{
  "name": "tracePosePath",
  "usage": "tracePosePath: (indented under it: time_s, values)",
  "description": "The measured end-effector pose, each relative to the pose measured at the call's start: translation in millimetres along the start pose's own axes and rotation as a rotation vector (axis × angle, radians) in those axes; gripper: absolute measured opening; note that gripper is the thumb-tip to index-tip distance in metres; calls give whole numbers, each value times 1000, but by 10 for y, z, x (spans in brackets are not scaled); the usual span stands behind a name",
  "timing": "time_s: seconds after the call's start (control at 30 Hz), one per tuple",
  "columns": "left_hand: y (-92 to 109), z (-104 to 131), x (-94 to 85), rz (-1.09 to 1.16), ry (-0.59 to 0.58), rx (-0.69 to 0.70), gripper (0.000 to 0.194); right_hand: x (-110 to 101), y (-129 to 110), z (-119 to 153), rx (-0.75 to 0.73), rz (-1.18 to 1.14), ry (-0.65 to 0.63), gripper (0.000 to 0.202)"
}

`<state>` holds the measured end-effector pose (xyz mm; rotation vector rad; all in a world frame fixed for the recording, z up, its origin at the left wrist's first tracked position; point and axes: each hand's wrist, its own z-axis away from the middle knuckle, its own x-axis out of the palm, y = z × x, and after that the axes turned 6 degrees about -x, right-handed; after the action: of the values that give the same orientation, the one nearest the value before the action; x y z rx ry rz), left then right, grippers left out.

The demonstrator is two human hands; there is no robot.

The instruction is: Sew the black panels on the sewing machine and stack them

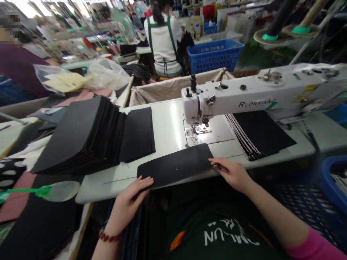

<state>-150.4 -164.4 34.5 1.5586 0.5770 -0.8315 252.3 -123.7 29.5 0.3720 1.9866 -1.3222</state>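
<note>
Spanning left grip [134, 193] to right grip [233, 174], panel [175, 164]

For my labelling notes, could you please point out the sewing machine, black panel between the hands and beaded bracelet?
Sewing machine [257, 94]: head view, white upper arm.
Black panel [175, 165]: head view, upper face.
Beaded bracelet [109, 238]: head view, red beads.

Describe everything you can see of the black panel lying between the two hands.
The black panel is a thin, long, flat piece with rounded far corners and a smooth, leather-like look; its exact material is unclear. Two tiny pale marks sit near its middle. It lies flat at the near edge of the white table, slightly askew, on the near side of the sewing machine and apart from its needle. The left hand rests on its left end; the right hand is at its right end.
</note>
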Motion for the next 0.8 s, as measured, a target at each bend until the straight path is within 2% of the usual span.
tracePosePath:
  time_s: [0.07,0.13,0.2,0.3,0.43,0.63,0.8]
  values:
    - [88,50,-141,143,162,-212,23,-117,-96,-82,59,-98,75,20]
    - [209,63,-232,285,285,-400,27,-231,-200,-147,115,-143,124,22]
    - [314,43,-276,457,297,-530,34,-313,-280,-187,158,-170,146,26]
    - [407,-11,-289,730,209,-651,40,-366,-321,-201,209,-219,144,29]
    - [470,-66,-306,841,159,-688,48,-369,-286,-169,235,-248,132,31]
    - [586,-152,-400,809,116,-664,51,-373,-245,-145,250,-229,109,33]
    - [738,-262,-495,683,124,-607,52,-359,-233,-157,263,-218,116,37]
